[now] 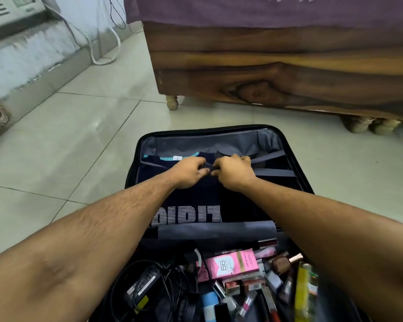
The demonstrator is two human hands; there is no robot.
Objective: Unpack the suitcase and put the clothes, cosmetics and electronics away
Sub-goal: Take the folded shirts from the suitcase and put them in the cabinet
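Note:
A black suitcase (296,163) lies open on the floor. Its far half holds a folded navy T-shirt (191,205) with white lettering, under grey cross straps (275,172). My left hand (189,171) and my right hand (233,171) meet over the middle of the shirt and pinch the strap buckle (208,169) between their fingertips. The near half holds a black power adapter (142,287) with cables on the left. Beside it lie cosmetics, among them a pink BB cream box (233,263), a yellow tube (301,296) and several small bottles.
A wooden bed frame (277,66) with a purple sheet stands just beyond the suitcase, its turned legs on the tiled floor (68,140). White cables (102,49) trail along the wall at the far left, below a grey appliance (12,8).

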